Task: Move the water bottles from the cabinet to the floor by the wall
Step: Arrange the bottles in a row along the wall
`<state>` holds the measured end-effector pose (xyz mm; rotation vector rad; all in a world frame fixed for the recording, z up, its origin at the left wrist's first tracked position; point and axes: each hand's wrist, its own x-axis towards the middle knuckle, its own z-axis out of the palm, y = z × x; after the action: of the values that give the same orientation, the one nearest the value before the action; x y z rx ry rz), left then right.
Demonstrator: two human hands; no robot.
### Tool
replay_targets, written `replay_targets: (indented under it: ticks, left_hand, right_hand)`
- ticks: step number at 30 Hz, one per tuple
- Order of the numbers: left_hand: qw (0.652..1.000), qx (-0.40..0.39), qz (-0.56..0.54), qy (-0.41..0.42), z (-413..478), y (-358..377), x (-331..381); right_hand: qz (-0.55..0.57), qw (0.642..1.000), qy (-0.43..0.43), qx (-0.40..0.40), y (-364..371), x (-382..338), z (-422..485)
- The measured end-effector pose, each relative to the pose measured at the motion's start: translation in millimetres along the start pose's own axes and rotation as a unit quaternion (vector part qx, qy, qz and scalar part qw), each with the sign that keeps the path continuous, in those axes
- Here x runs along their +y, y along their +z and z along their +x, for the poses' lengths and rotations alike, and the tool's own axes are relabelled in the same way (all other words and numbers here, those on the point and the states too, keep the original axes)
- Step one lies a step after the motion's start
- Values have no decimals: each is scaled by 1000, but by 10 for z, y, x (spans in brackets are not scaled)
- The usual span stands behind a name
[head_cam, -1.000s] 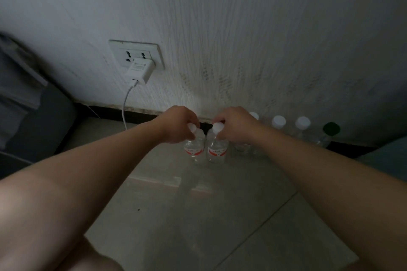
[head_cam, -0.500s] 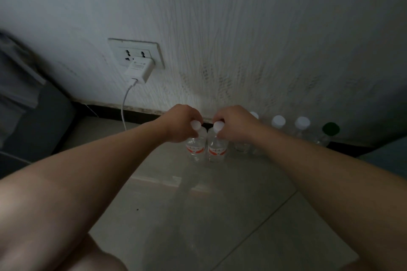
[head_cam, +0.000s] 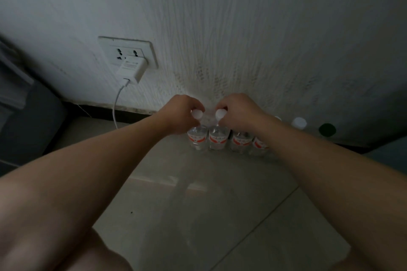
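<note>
Plastic water bottles (head_cam: 217, 138) sit on the floor (head_cam: 198, 215) at the wall (head_cam: 242, 28). Left hand (head_cam: 182, 114) and right hand (head_cam: 237, 112) each pinch one cap (head_cam: 221, 113). Seat bases flat against the row (head_cam: 240, 142), then release straight up.

A dim room: textured white wall (head_cam: 242, 28), socket (head_cam: 127, 50), dark skirting (head_cam: 99, 109), pale tiled floor (head_cam: 198, 215).

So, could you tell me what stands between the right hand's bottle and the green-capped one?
More water bottles, lined along the wall, in the head view.
</note>
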<state>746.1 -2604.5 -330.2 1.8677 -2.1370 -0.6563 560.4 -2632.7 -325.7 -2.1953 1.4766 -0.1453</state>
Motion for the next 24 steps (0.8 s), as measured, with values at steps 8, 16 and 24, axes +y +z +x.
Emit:
replay_targets:
  ticks: [8, 16, 24]
  left_hand:
    - [1000, 3, 10, 25, 68, 52, 14]
    - [999, 7, 18, 34, 108, 54, -3]
    - [999, 2, 23, 42, 114, 64, 28]
  right_hand:
    - [-12, 1000, 4, 8, 40, 78, 47]
    - [-47, 999, 4, 8, 75, 103, 111]
    - [-59, 998, 6, 13, 93, 133, 97]
